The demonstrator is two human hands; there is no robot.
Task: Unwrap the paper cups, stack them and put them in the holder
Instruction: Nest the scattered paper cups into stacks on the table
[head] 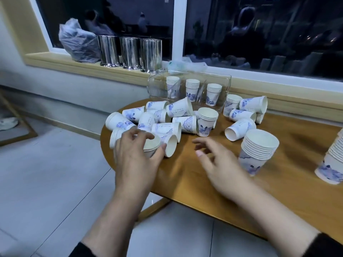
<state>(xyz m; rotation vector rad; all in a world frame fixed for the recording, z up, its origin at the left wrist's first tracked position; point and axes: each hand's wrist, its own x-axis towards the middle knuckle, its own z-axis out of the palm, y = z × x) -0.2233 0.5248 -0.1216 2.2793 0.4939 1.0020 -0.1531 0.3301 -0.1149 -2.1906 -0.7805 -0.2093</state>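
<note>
Small dark print runs in short lines down the sides of a few tipped white paper cups with blue floral patterns (pixel 179 108), beside the blue ornament, but it is too tiny and blurred to read. No other lettering shows.

Single head-worn wide-angle view, forward and down, close above the wooden table (pixel 232 184) beside the window (pixel 259 34).

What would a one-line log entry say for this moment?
left hand grips small cup stack | right hand open, empty | holder has three stacks
</note>
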